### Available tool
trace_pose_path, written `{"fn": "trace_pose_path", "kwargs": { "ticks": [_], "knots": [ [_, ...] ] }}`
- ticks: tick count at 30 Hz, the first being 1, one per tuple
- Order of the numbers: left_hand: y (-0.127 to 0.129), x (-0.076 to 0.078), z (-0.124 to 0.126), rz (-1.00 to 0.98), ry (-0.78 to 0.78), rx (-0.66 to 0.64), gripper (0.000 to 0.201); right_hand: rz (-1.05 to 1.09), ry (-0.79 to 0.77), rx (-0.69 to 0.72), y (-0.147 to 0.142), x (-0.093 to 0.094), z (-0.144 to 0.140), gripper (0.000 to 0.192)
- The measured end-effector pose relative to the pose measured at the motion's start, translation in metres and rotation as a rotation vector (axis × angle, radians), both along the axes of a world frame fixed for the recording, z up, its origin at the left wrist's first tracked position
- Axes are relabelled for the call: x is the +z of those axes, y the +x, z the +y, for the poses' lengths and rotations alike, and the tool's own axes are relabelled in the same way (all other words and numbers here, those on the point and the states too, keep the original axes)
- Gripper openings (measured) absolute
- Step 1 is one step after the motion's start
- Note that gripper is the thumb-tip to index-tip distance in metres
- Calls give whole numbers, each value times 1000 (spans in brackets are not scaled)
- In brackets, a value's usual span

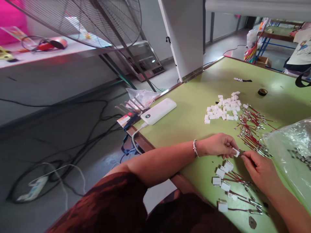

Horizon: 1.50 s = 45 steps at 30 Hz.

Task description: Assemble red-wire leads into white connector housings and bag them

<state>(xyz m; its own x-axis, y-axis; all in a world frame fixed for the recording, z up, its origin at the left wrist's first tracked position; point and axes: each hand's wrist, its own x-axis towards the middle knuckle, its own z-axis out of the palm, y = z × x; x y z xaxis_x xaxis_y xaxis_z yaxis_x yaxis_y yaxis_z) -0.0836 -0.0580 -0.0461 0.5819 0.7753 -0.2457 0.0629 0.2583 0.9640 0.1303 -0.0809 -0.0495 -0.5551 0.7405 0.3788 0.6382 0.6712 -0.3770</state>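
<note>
No legible text, label or number anywhere; power bank point(158, 111) display too small to read.

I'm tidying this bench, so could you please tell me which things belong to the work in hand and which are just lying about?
In use:
left hand holding a white plug
right hand
loose plugs
red wires
finished pieces

Lying about:
power bank
tape roll
plastic bag
fan

Bright even daylight, soft shadows, blurred and warped edges.
</note>
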Motion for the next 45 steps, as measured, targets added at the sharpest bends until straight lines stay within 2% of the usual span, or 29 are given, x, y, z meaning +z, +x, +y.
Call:
{"fn": "trace_pose_path", "kwargs": {
  "ticks": [3,5,7,8,9,11,12,13,15,17,18,20,23,25,29,31,33,37,40,45],
  "knots": [
    [3,-5,-1,43,38,-20,12,-23,-6,10,-3,-5,-1,16],
    [3,-4,-1,93,128,-69,10,-28,-34,17,-4,-4,-2,19],
    [-4,3,1,205,341,-134,13,-50,-97,26,-5,-1,-4,21],
    [-11,8,4,288,485,-127,18,-65,-142,30,-4,2,-5,21],
    [-20,14,7,391,627,-72,24,-77,-198,36,-3,5,-6,21],
    [-42,25,15,643,826,155,37,-91,-318,65,0,11,-7,21],
    [-54,28,20,781,852,258,39,-93,-359,69,3,14,-6,22],
    [-64,30,24,905,837,299,37,-93,-367,49,6,15,-4,22],
    [-79,29,30,1066,764,254,32,-131,-274,-74,13,15,3,21],
    [-84,25,34,1100,721,183,27,-233,-119,-227,20,10,11,19],
    [-83,23,35,1089,718,175,25,-289,-63,-267,22,7,14,19],
    [-78,18,36,1051,723,182,21,-370,-26,-262,23,0,19,21],
    [-69,14,36,979,720,165,19,-341,-42,-238,19,-3,19,25],
    [-64,10,37,944,728,154,18,-223,-100,-248,17,3,18,23],
    [-58,2,37,865,786,158,17,95,-342,-313,17,20,15,22],
    [-52,2,35,800,828,160,16,173,-430,-324,16,25,13,24],
    [-43,4,29,693,819,164,15,193,-446,-299,11,24,9,24],
    [-20,10,14,271,556,150,19,198,-346,-263,-1,19,1,24],
    [-10,8,7,10,396,113,23,189,-294,-233,-4,18,-1,26],
    [-9,2,8,-30,285,87,26,83,-214,-171,1,17,1,25]
  ]
}}
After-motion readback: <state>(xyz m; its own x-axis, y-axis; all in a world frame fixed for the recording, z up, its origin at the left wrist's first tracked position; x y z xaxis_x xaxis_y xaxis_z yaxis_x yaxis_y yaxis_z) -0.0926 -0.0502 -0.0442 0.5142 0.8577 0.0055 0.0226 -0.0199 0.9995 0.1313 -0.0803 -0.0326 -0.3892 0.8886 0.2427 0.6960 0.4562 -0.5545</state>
